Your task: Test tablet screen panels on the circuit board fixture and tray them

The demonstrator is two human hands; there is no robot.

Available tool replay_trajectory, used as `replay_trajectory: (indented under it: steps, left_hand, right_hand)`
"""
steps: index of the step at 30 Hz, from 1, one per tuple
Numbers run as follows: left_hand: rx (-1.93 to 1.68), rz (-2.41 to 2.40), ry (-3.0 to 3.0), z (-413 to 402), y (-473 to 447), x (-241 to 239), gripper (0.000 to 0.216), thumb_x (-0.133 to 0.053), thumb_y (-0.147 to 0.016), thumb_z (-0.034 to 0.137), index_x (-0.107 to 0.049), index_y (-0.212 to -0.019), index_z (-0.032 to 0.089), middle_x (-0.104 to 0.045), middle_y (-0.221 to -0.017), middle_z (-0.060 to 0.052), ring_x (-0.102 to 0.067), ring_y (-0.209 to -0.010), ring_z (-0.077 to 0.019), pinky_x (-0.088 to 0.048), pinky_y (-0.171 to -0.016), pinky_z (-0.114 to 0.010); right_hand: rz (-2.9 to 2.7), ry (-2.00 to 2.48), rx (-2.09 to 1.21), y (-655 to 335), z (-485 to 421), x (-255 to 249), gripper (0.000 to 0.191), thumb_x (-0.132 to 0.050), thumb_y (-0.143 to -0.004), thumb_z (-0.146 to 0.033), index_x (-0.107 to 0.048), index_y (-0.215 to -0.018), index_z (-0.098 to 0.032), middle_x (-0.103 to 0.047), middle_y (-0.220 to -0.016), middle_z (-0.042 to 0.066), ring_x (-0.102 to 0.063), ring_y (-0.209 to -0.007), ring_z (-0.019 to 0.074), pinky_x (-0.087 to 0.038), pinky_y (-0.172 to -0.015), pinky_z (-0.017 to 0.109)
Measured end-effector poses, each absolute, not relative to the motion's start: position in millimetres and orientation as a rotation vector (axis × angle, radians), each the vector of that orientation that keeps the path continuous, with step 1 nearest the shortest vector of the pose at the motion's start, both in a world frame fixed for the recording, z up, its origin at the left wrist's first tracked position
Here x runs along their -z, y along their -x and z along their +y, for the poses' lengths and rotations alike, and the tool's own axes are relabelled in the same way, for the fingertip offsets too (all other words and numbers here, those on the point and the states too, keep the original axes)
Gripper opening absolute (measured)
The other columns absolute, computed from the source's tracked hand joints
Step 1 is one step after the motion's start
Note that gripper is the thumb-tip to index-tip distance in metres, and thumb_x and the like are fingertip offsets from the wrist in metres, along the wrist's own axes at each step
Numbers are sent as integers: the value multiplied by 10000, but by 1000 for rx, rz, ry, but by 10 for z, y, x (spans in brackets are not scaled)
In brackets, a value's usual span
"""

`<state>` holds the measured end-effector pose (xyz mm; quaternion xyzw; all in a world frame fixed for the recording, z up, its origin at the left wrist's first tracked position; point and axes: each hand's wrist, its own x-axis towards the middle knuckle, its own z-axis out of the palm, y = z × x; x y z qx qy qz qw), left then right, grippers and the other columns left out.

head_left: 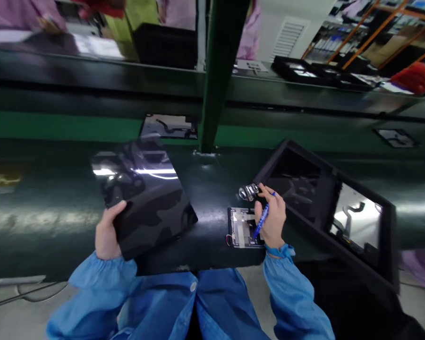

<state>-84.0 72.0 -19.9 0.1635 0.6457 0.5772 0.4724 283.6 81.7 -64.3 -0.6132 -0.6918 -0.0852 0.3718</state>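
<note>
On a long dark green work bench (46, 222), a person in a blue work coat (219, 302) reaches forward with both arms, elbows low and hands apart. The left hand (108, 231) sits near the front edge of the bench. It holds the lower corner of a flat, shiny black panel (145, 198), with the thumb on top and the fingers tucked under it, so the grip is wide. The panel tilts, and its far end points up the bench. Bright lights shine on its smooth face. The right hand (272, 219) is bent up at the wrist, with the fingers curled in a narrow grip around a blue pen (262, 221). A shiny silver metal piece (248, 191) sits right at the fingertips, but it is hard to tell if the fingers hold it too. Just under that hand lies a small flat circuit board (242, 227) with silver parts and a bit of red wire. To the right, a big black tray (326, 186) sits at a slant, with a bright sheet (356, 219) in one side. A green post (217, 71) stands behind the bench. Farther back, black trays (297, 71) and a red box (416, 78) sit on another bench (138, 78), and people in pink sleeves (21, 16) are at that far side.
</note>
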Motion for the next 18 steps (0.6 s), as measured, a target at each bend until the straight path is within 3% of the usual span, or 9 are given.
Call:
replay_trajectory:
  steps: [3,6,7,9,12,14,18]
  left_hand:
    - [-1875,1551,-570,1021,1270,-8,310,-777,-618,243,-717,-916,304,-775,-922,116,-735,-987,-188,-561,-996,-320]
    - [-2220,1727,-1112,1509,1890,-181,430,-761,-683,260,-676,-1104,220,-746,-1138,66,-651,-1159,-189,-467,-1098,-360]
    - [-2129,1955,-1290,1698,2116,-221,395,-749,-720,309,-676,-1083,171,-752,-1105,33,-657,-1133,-202,-457,-1101,-391]
    - [-1562,2385,-1629,2074,2531,-275,292,-672,-837,355,-699,-949,87,-766,-1021,-41,-689,-1034,-236,-470,-1063,-488]
    - [-1028,2415,-2072,2497,2916,-274,282,-511,-915,111,-684,-1136,84,-722,-1247,-66,-645,-1163,-188,-396,-1119,-490]
    - [-906,2372,-2177,2644,2951,-222,418,-506,-862,20,-662,-1233,131,-684,-1331,-46,-616,-1218,-172,-378,-1136,-454]
    - [-849,2324,-2277,2842,2554,-116,481,-460,-926,92,-566,-1390,156,-658,-1367,-70,-638,-1185,-207,-486,-1007,-358]
  right_hand:
    - [-1763,1559,213,-2880,838,670,181,-522,-933,-236,-613,-1086,-201,-687,-1298,124,-598,-1205,285,-476,-1050,490]
    - [-1768,1542,193,-2895,849,660,151,-517,-941,-247,-609,-1053,-204,-689,-1288,130,-606,-1190,290,-490,-1033,490]
    - [-1774,1529,192,-2898,852,656,148,-517,-942,-250,-608,-1050,-205,-690,-1284,131,-609,-1185,293,-492,-1030,492]
    - [-1772,1511,217,-2907,862,657,150,-520,-940,-258,-605,-1051,-206,-695,-1274,136,-614,-1174,301,-497,-1023,501]
    - [-1739,1528,283,-2933,882,676,163,-523,-934,-273,-603,-1063,-210,-695,-1271,143,-620,-1158,318,-506,-993,511]
    - [-1720,1565,298,-2955,891,690,183,-516,-935,-293,-599,-1078,-215,-689,-1275,150,-620,-1157,331,-511,-972,521]
    - [-1705,1628,305,-2981,882,703,181,-508,-937,-338,-591,-1057,-230,-690,-1264,148,-626,-1137,345,-524,-936,540]
